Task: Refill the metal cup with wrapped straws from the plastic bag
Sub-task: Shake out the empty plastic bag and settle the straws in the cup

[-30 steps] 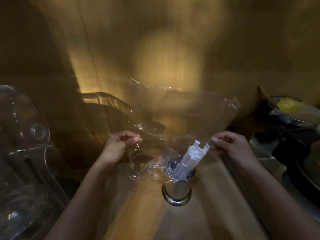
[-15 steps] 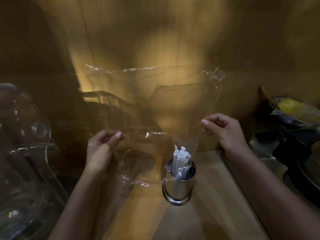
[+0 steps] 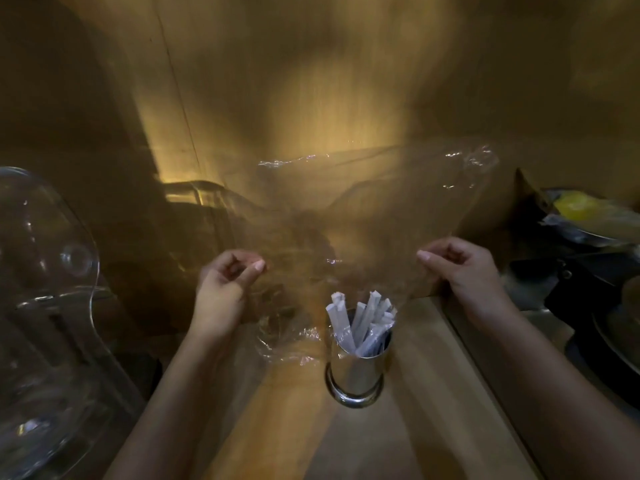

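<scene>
A shiny metal cup [image 3: 356, 374] stands upright on the wooden counter [image 3: 415, 427], with several white wrapped straws [image 3: 363, 320] sticking out of its top. Above and behind the cup hangs a clear plastic bag [image 3: 374, 209], blurred and spread wide, with no straws visible inside it. My left hand [image 3: 225, 289] pinches the bag's left edge, to the left of the cup. My right hand [image 3: 460, 268] pinches its right edge, up and to the right of the cup. The bag's crumpled lower part [image 3: 291, 344] droops next to the cup's left side.
A clear plastic chair [image 3: 45, 306] fills the left side. At the right sit a dish with a yellow item under wrap [image 3: 585, 209] and dark equipment [image 3: 595, 306]. A wooden wall [image 3: 311, 81] rises behind the counter.
Both hands have lowered and tilted the bag, its top edge dropping and swinging right. The straws now fan out above the cup's rim.
</scene>
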